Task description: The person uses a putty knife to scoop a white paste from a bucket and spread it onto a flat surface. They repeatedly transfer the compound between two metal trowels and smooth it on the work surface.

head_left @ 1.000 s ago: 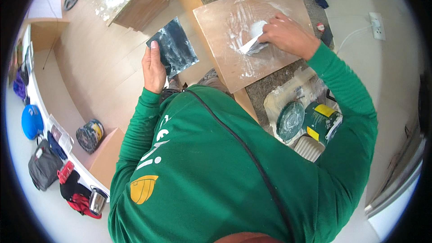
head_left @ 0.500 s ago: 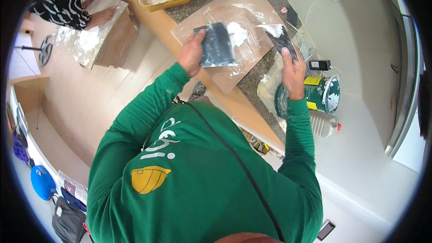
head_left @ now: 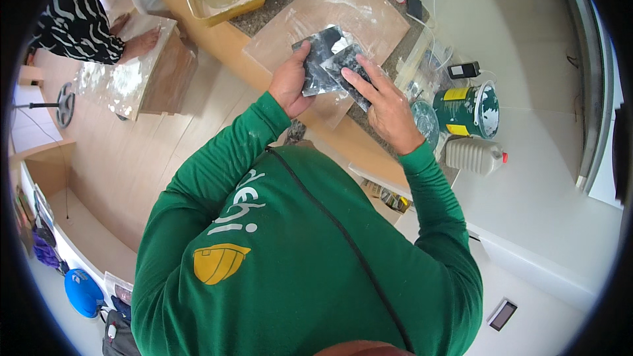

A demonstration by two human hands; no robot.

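Note:
My left hand (head_left: 287, 87) grips a dark, square-bladed putty spreader (head_left: 312, 78), thumb on its upper face. A second dark putty spreader (head_left: 345, 68) is in my right hand (head_left: 391, 108), its fingers laid along the blade. The two blades meet, the right one overlapping the inner side of the left one. White putty (head_left: 338, 45) shows at the upper edge where they cross, and both faces are smeared with it. Beneath them lies a thin pinkish-brown board (head_left: 376, 10) with white streaks.
A yellow tub (head_left: 210, 18) stands on the stone counter, left of the board. To the right are a green bucket (head_left: 455, 112), a beige jug (head_left: 471, 156) and a black power adapter (head_left: 463, 70) with cables. Another person's bare foot (head_left: 141, 46) rests on a putty-spattered wooden box (head_left: 170, 79).
My right hand has moved left and toward me, bringing its spreader onto the left one. The white putty lump seen on the right blade no longer shows there. My left hand has shifted slightly.

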